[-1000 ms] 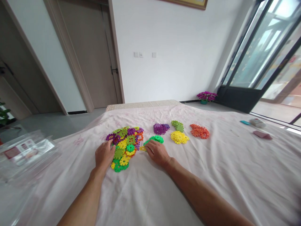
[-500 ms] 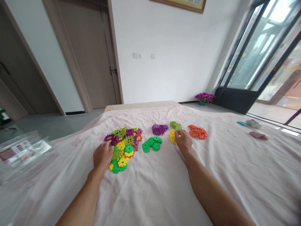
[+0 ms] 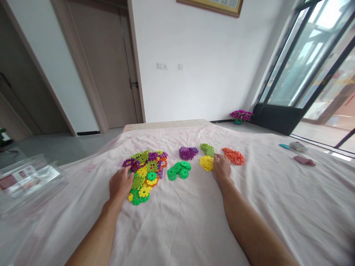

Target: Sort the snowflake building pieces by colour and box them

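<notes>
My left hand (image 3: pixel 119 183) rests at the left side of a mixed pile of plastic interlocking pieces (image 3: pixel 143 171), fingers apart and touching its edge. Yellow notched discs (image 3: pixel 206 163) lie in a small group at centre right. Against their right edge is my right hand (image 3: pixel 222 166), its fingers curled together; anything in them is hidden. Green notched discs (image 3: pixel 180 170) lie between the two hands. Behind are purple pieces (image 3: pixel 187 152) and light green square pieces (image 3: pixel 206 149). Orange pieces (image 3: pixel 233 156) lie just beyond my right hand.
A pale patterned cloth (image 3: pixel 177 221) covers the surface, with wrinkles. Clear plastic packaging (image 3: pixel 30 183) lies at the left. Toward the right are a pink folded item (image 3: pixel 304 160), a white packet (image 3: pixel 298 146) and a blue item (image 3: pixel 284 146).
My right hand has shifted slightly right, off the top of the yellow discs to their side, so more of them show. My left hand has hardly moved.
</notes>
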A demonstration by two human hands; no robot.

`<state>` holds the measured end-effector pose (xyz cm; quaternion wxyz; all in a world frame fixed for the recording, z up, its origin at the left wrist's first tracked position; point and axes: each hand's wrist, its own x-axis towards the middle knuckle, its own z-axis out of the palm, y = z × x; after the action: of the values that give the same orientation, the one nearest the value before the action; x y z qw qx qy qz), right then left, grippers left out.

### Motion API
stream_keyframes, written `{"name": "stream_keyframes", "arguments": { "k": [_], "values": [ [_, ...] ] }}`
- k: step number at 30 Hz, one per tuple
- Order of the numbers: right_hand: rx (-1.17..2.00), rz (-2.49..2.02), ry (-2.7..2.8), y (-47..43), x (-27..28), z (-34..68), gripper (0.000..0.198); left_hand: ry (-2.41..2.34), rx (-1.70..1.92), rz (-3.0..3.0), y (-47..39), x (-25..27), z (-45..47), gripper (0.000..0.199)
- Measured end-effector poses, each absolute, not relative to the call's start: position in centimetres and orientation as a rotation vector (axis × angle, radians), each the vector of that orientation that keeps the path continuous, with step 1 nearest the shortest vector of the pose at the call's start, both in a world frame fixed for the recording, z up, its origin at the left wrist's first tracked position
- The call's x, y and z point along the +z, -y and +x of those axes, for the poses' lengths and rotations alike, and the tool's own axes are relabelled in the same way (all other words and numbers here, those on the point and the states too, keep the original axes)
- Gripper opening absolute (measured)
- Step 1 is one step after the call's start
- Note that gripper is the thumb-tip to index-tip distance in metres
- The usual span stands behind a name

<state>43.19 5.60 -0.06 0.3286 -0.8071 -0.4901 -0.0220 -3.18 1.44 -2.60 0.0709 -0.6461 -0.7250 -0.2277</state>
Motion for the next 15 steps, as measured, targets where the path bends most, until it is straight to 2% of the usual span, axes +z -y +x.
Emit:
{"name": "stream_keyframes", "arguments": {
  "k": [5, 15],
  "values": [
    [0.03, -2.164, 1.603, -5.7, 0.2, 43.0, 0.048, 2.186, -0.692, -1.951, -1.5, -2.7, -3.2, 0.044],
    [0.028, -2.197, 1.511, -6.1, 1.6, 43.4, 0.052, 2.213, -0.7, -1.943, -1.5, -2.6, -3.0, 0.044]
  ]
}}
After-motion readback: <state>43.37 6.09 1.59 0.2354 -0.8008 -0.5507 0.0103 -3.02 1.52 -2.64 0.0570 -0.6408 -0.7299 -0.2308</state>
